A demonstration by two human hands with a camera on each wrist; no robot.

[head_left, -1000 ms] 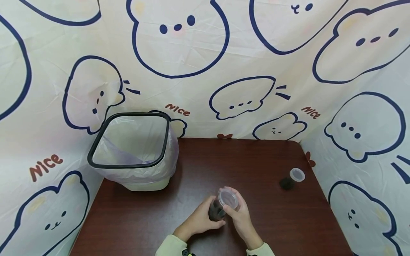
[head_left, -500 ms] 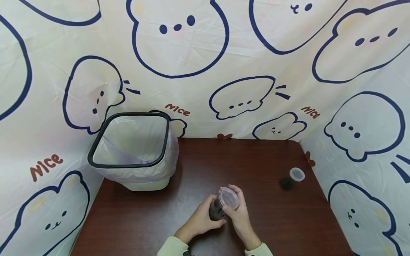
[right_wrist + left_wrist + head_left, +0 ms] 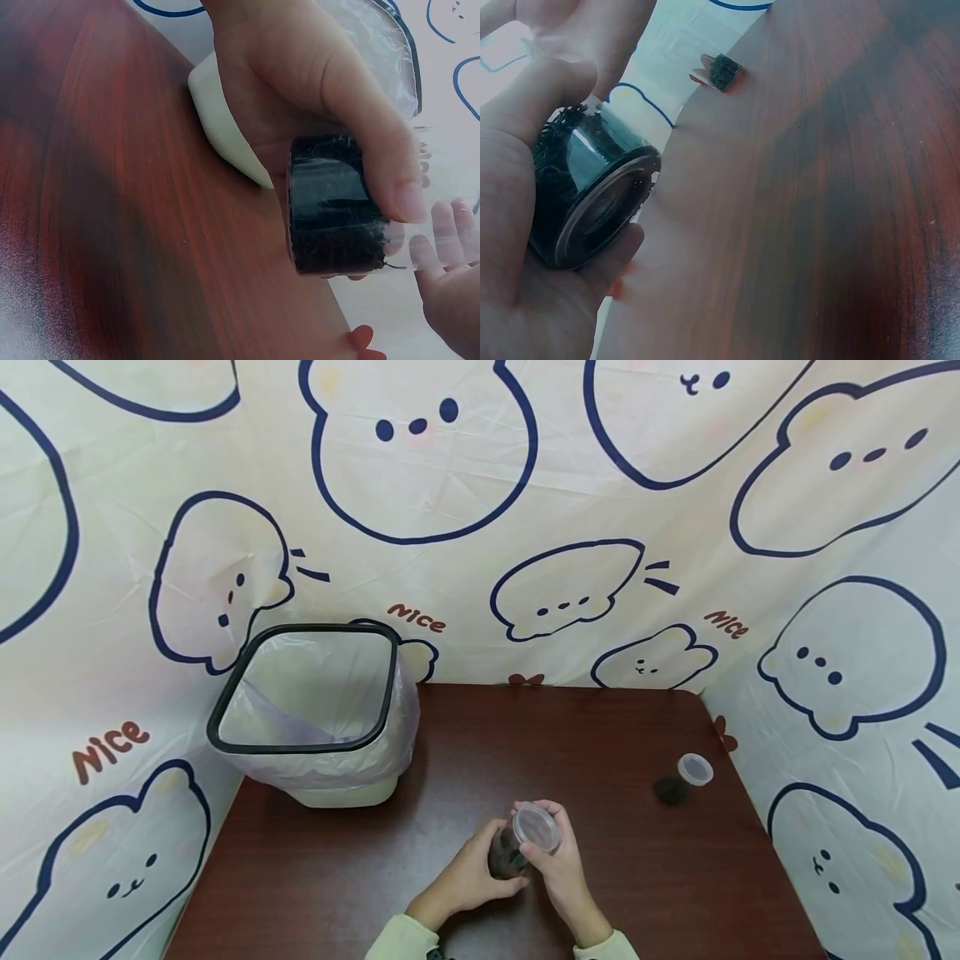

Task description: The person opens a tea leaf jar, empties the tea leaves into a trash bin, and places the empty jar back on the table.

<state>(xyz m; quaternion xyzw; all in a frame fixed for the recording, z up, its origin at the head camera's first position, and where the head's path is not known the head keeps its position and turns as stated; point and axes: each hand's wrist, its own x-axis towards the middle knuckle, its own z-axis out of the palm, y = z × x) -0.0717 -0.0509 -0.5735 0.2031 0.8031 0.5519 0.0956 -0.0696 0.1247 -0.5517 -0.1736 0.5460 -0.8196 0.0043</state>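
A clear plastic jar with dark, dry shreds packed in its base end is held tilted above the table. My left hand grips its lower body, thumb on the near side. At the other end, my right hand holds the round translucent lid, thumb at its edge and fingers behind. The left wrist view shows the jar's bottom turned toward the camera. In the right wrist view the dark shreds sit at the base, while the lid end runs out of frame. The lid appears to sit on the jar.
A bin lined with a pale bag and ringed by a black rim stands at the back left of the brown table. Toward the right edge is a second similar jar of dark contents. A printed cloth backs the table.
Both hands keep hold of the jar in nearly the same place. The right fingers rose slightly, then came back down at the lid.
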